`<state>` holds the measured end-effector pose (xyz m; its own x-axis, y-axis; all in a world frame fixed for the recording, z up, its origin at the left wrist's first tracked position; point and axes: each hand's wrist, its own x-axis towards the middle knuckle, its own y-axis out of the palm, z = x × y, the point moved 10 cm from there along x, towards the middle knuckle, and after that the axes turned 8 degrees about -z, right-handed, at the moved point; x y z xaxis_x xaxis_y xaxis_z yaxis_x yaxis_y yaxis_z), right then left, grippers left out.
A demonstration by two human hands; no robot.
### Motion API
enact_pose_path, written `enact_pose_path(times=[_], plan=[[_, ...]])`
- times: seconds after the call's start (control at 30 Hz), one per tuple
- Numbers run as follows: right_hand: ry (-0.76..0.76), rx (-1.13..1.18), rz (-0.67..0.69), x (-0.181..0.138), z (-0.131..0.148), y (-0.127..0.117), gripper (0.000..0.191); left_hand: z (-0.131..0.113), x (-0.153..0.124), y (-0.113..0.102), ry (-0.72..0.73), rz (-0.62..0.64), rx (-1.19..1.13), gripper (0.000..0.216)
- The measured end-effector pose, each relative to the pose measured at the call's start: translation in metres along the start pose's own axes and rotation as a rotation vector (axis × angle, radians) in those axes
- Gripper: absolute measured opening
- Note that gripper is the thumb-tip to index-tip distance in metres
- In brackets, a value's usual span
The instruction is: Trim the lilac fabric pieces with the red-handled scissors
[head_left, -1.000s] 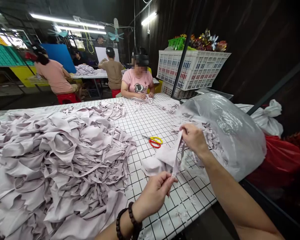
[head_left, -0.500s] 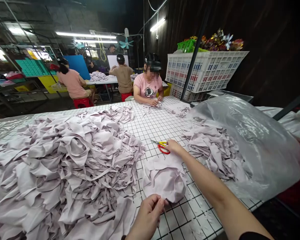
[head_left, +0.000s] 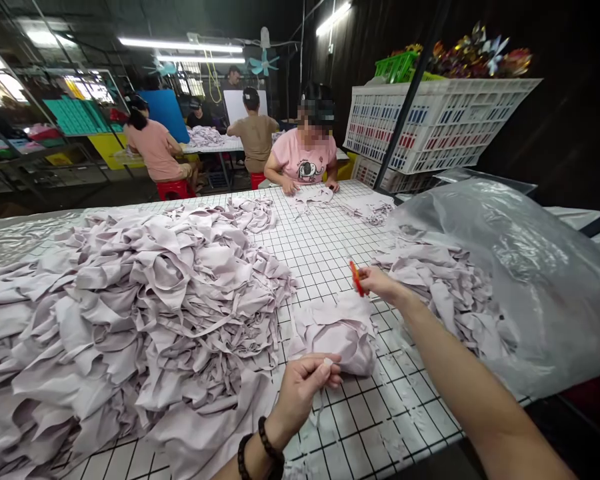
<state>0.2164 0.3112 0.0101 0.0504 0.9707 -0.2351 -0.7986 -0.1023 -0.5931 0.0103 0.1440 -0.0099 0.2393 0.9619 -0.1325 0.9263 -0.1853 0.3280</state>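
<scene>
A pale lavender cloth piece (head_left: 337,327), like a small sewn garment part, lies bunched on the gridded table (head_left: 325,267) in front of me. At its near edge my left hand (head_left: 307,380) is closed, thumb against forefinger, pinching the fabric edge. A thin pale strip hangs below these fingers. My right hand (head_left: 377,283) is beyond the piece, closed around scissors (head_left: 357,278) with red handles; their blades are hard to make out. To the left spreads a large heap of the same cloth (head_left: 145,293).
A smaller cloth pile (head_left: 445,280) spills from a clear plastic bag (head_left: 545,267) on the right. Across the table sits a co-worker (head_left: 305,157) handling similar cloth. White crates (head_left: 435,123) stand back right. Small scraps dot the near table.
The scissors have turned in my right hand and shifted slightly right. My left hand has risen a little. The co-worker opposite has spread the cloth out; my view has shifted too.
</scene>
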Motion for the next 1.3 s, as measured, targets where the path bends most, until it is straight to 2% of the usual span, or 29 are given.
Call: enact_pose_path(times=[0.1, 0.2, 0.23, 0.37, 0.47, 0.57, 0.7, 1.1, 1.3], plan=[[-0.072, 0.148, -0.012, -0.061, 0.003, -0.019, 0.013, 0.003, 0.008, 0.005, -0.004, 0.014, -0.041, 0.028], [-0.087, 0.263, 0.117, -0.129, 0.005, -0.006, 0.020, 0.000, 0.016, 0.010, 0.005, 0.006, -0.033, 0.027], [-0.069, 0.236, 0.143, -0.148, 0.002, 0.003, 0.022, -0.001, 0.018, 0.011, 0.010, 0.002, -0.017, 0.028], [-0.104, -0.114, 0.029, -0.193, -0.006, 0.022, 0.037, -0.008, 0.021, 0.015, 0.079, 0.006, 0.125, 0.028], [-0.152, -0.313, -0.068, -0.202, -0.005, 0.029, 0.041, -0.014, 0.019, 0.016, 0.168, 0.012, 0.281, 0.028], [-0.200, -0.406, -0.124, -0.202, 0.000, 0.031, 0.038, -0.019, 0.016, 0.018, 0.228, 0.021, 0.380, 0.029], [-0.222, -0.445, -0.120, -0.200, 0.004, 0.034, 0.029, -0.021, 0.015, 0.021, 0.246, 0.052, 0.410, 0.031], [-0.260, -0.450, -0.116, -0.198, 0.017, 0.039, 0.022, -0.022, 0.012, 0.021, 0.251, 0.091, 0.429, 0.030], [-0.248, -0.512, -0.159, -0.197, 0.009, 0.039, 0.024, -0.017, 0.012, 0.020, 0.207, 0.096, 0.401, 0.030]])
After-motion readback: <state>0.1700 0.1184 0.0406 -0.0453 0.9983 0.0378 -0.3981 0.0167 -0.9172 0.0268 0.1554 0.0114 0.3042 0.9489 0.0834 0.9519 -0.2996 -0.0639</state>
